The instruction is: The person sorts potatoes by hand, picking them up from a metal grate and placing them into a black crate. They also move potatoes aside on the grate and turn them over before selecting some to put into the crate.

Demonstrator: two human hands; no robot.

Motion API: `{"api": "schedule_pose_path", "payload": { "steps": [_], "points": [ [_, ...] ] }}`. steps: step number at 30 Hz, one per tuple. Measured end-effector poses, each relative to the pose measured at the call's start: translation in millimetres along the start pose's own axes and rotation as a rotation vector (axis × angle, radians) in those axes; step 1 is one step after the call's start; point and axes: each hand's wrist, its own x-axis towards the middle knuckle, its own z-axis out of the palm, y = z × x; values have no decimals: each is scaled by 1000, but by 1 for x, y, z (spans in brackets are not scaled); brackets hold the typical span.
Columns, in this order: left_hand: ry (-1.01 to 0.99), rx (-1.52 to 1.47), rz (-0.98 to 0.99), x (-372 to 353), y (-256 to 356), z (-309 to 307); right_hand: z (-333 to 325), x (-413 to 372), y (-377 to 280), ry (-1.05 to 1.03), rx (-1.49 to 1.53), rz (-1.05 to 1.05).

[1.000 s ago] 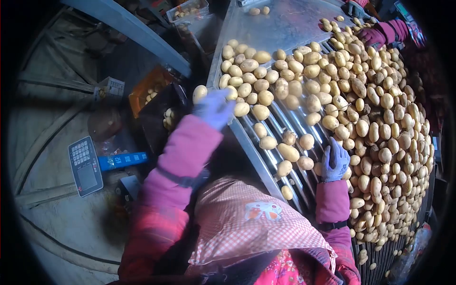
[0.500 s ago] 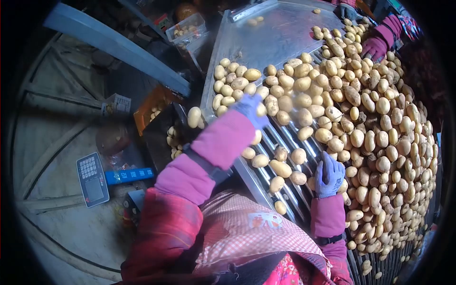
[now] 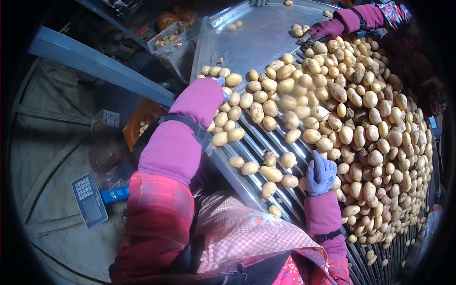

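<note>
My left hand, in a lavender glove, is among potatoes on the left side of the metal sorting table. The purple sleeve hides most of it, and its grip does not show. At the right end of the metal rollers, my right hand has its gloved fingers curled and close together. Potatoes touch it or lie close on both sides; whatever is inside its fingers is hidden. Several loose potatoes rest on the rollers between my hands.
A large heap of potatoes covers the right side. Another person's gloved hand reaches in at the upper right, by the heap's edge. Left of the table are a steel beam, an orange-edged container and a scale display.
My left hand has moved left over the potatoes, which now lie nearer the table's left edge. My right hand stays by the rollers. The other person's hand has moved left, off the heap's middle.
</note>
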Motion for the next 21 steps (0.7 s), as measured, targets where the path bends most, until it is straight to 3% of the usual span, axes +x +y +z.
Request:
{"api": "schedule_pose_path", "payload": {
  "steps": [4,8,10,12,13,14,15,17,18,20,21],
  "points": [
    [39,35,-96,-11,9,7,1,0,-1,12,4,9],
    [290,-1416,-85,-14,35,29,5,-3,2,28,-34,2],
    [345,-1780,-56,-12,42,16,5,-2,3,16,-43,-2],
    [-139,-258,-442,-13,48,-22,5,-4,3,3,-49,-18],
    [-9,-596,-569,-32,94,-26,6,-5,4,17,-49,-28],
    [17,-889,-859,-43,94,-31,8,-4,6,34,-46,-40],
    [-96,-1135,-694,-59,60,-29,8,-3,6,25,-46,-46],
    [-53,-1342,-342,-85,60,-6,12,-4,12,10,-32,-39],
    [-38,-1638,-305,-94,87,-4,11,-4,12,-3,-23,-26],
    [-143,-1645,-444,-114,108,-22,11,-1,9,23,-11,-61],
    [-36,-1676,-454,-129,117,-23,10,0,9,22,-3,-72]
  ]
}}
